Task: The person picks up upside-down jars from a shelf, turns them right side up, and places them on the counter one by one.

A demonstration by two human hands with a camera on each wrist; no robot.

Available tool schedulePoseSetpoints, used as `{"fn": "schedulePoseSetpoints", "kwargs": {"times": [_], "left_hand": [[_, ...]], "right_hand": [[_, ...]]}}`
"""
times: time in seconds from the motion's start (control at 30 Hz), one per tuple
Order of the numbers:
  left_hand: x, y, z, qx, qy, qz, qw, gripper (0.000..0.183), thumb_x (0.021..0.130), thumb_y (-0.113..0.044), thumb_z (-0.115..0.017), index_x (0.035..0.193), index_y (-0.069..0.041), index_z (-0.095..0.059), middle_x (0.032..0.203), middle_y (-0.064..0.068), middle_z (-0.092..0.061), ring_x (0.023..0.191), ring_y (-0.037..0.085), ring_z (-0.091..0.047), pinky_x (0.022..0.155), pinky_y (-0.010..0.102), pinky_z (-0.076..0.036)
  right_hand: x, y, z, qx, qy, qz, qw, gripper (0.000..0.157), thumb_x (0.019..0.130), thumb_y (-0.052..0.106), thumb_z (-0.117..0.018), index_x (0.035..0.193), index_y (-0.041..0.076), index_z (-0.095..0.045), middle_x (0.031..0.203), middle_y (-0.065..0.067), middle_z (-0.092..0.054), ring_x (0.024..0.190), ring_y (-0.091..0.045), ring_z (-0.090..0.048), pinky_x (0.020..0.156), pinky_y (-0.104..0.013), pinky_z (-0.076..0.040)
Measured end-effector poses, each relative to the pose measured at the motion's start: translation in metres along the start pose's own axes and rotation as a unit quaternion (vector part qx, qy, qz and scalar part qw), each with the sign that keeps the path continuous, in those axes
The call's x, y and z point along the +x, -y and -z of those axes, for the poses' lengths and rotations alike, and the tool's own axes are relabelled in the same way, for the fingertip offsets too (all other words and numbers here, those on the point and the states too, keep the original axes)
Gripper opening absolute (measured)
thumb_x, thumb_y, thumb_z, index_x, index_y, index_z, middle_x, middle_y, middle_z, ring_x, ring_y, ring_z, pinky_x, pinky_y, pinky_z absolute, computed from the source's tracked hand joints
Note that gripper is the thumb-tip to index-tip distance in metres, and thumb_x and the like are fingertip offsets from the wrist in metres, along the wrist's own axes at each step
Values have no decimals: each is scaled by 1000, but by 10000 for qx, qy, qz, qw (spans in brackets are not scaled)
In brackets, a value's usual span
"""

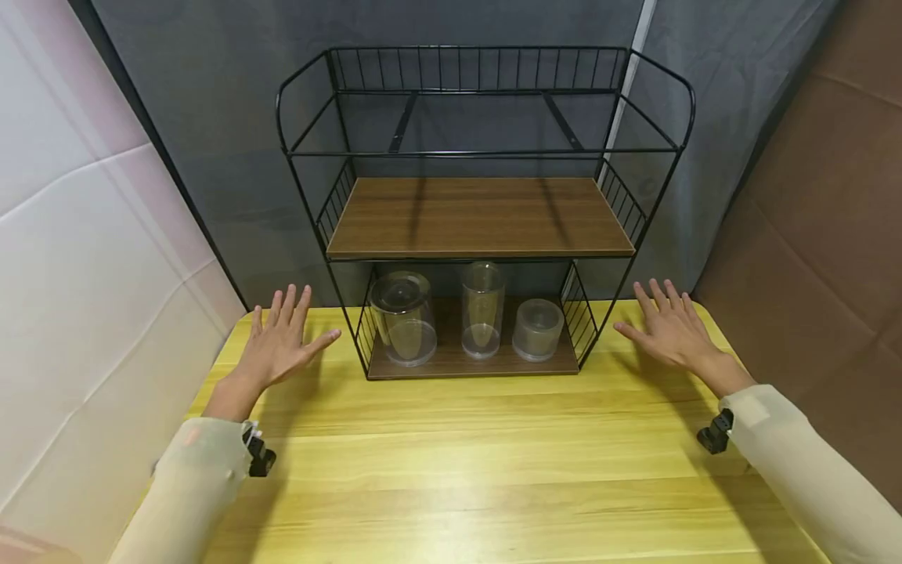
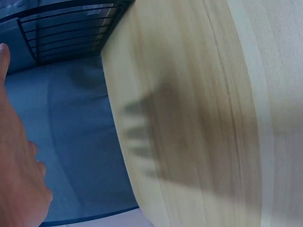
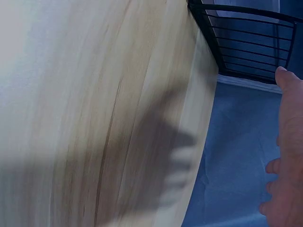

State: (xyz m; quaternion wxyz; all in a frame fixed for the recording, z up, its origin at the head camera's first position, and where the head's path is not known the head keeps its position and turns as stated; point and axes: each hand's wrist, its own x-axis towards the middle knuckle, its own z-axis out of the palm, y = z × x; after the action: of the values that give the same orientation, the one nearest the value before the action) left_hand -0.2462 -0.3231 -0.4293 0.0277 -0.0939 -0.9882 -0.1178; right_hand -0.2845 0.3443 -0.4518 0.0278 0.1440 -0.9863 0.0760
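My left hand [image 1: 278,345] hovers over the table to the left of a black wire shelf rack [image 1: 482,154], fingers spread and holding nothing. On the rack's other side my right hand [image 1: 672,333] is likewise spread, with nothing in it. Three clear containers stand on the bottom board: a wide jar [image 1: 404,317] at the left, a tall narrow jar [image 1: 483,309] in the middle and a short jar [image 1: 539,329] at the right. Both wrist views show the hand's shadow on the wood, with the left hand [image 2: 21,165] and right hand [image 3: 291,156] apart from the rack.
The rack's middle level carries a brown wooden board [image 1: 479,215]; its top level has only wire and two crossbars. Beneath everything is a yellow wood-grain table [image 1: 451,454]. Grey cloth [image 1: 211,94] hangs behind, a white panel [image 1: 92,258] at left and a brown panel [image 1: 824,219] at right.
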Motion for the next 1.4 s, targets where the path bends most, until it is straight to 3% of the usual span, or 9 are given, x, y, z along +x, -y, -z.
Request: {"fn": "schedulePoseSetpoints", "kwargs": {"times": [0.33, 0.57, 0.87, 1.07, 1.17, 1.3, 1.4], "left_hand": [[-2, -5, 14, -88, -115, -60, 9999, 103, 105, -70, -42, 169, -10, 10, 175, 21, 11, 161, 47, 6, 123, 75, 3], [0, -15, 26, -374, -480, -287, 9977, 101, 106, -66, -44, 169, -5, 7, 176, 23, 6, 161, 47, 1, 125, 73, -2], [4, -32, 51, -1001, -1010, -719, 9872, 100, 107, -64, -45, 169, -6, 7, 176, 23, 1, 162, 44, 0, 128, 66, -1], [6, -46, 68, -1725, -1200, -875, 9737, 99, 106, -67, -45, 170, -14, 8, 178, 13, 4, 163, 40, 1, 130, 63, -1], [6, -55, 76, -2641, -1208, -989, 9518, 92, 107, -60, -47, 171, -23, 7, 178, 5, 5, 164, 34, 1, 129, 64, -1], [8, -69, 85, -4115, -1354, -1415, 8901, 83, 109, -51, -52, 172, -28, -2, 179, 1, -2, 165, 23, -2, 133, 49, -3], [10, -78, 91, -4863, -1530, -1718, 8429, 85, 105, -51, -60, 171, -25, -12, 179, 3, -10, 165, 19, -7, 133, 32, -8]], "right_hand": [[-11, 3, 6, -41, -215, 121, 9997, 99, 104, 64, -51, 168, -3, -16, 167, -39, -19, 155, -59, -12, 124, -73, -12], [-22, 7, 6, -6, -366, 319, 9988, 97, 103, 62, -56, 166, -4, -22, 166, -38, -25, 154, -57, -20, 124, -70, -18], [-36, 18, 11, 162, -686, 624, 9956, 95, 101, 56, -64, 164, -5, -28, 164, -35, -32, 149, -56, -33, 120, -69, -27], [-48, 29, 14, 298, -726, 741, 9942, 94, 100, 53, -68, 162, -8, -32, 162, -34, -36, 144, -56, -38, 116, -70, -33], [-53, 34, 15, 404, -662, 725, 9943, 94, 100, 52, -68, 163, -7, -31, 163, -33, -35, 145, -55, -38, 115, -71, -34], [-61, 43, 16, 650, -522, 628, 9945, 93, 101, 50, -69, 165, -3, -29, 163, -32, -36, 146, -55, -37, 111, -73, -37], [-68, 50, 16, 860, -435, 540, 9939, 91, 101, 49, -69, 166, 0, -28, 162, -32, -37, 145, -54, -37, 108, -76, -39]]}}
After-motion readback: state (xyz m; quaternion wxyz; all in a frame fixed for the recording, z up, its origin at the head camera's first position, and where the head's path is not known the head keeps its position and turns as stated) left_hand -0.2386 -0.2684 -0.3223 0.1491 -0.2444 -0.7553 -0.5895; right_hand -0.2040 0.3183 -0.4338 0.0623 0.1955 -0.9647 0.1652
